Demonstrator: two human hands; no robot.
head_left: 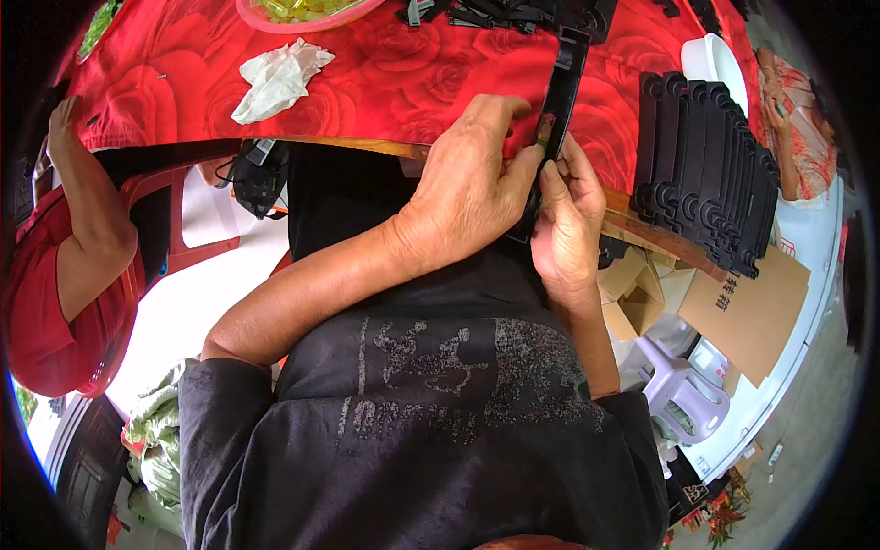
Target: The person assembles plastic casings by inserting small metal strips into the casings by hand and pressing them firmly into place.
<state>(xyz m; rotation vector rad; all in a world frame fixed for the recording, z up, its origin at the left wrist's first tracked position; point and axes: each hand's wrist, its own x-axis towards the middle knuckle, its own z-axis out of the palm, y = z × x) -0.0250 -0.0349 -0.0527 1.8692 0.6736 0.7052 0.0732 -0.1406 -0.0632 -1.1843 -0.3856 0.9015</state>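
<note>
at the far left a person in a red shirt (41,302) sits by the table's edge. on the red rose-patterned tablecloth (385,82) lies a crumpled white tissue (275,78), with a pink dish (302,14) beyond it. the left hand (467,188) curls closed over the near end of a long black plastic strip (561,87), touching the right hand (564,220), whose fingers pinch the same strip from the right. the strip reaches away across the cloth toward a heap of black parts (513,11). right of it stands a row of black strips (706,170), a white bowl (715,60) farther off, cardboard (747,307) below.
</note>
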